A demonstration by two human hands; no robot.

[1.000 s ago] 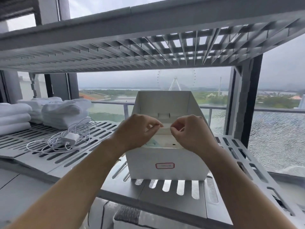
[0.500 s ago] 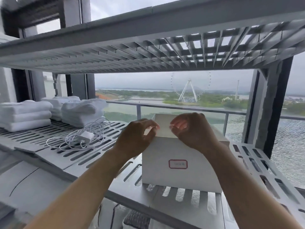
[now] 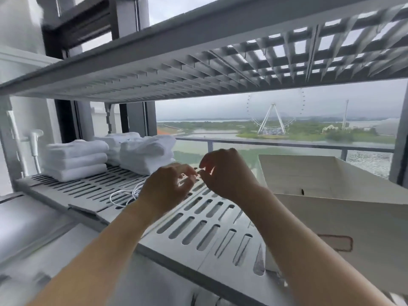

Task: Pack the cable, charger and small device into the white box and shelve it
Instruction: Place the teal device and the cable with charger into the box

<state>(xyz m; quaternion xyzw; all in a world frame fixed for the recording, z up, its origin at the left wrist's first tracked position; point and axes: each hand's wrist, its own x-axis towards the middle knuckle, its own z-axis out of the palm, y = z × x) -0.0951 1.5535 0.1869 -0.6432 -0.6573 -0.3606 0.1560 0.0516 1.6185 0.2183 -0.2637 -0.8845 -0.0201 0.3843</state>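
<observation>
Both hands, left hand [image 3: 167,186] and right hand [image 3: 225,171], hover above the cable [image 3: 123,195], fingers loosely curled, empty.

A grey slotted metal shelf [image 3: 88,191] crosses the lower frame, with a matching grid shelf [image 3: 220,58] overhead. Folded white towels [image 3: 76,159] sit centre left. Behind, a large window [image 3: 276,120] shows overcast sky, water and a distant Ferris wheel [image 3: 273,115].

At frame centre, the left hand [image 3: 167,188] and right hand [image 3: 225,173] are hovering fingertips together over the shelf [image 3: 198,219], the white cable [image 3: 125,195] lying beneath, the white box [image 3: 331,195] sitting open at right.
</observation>
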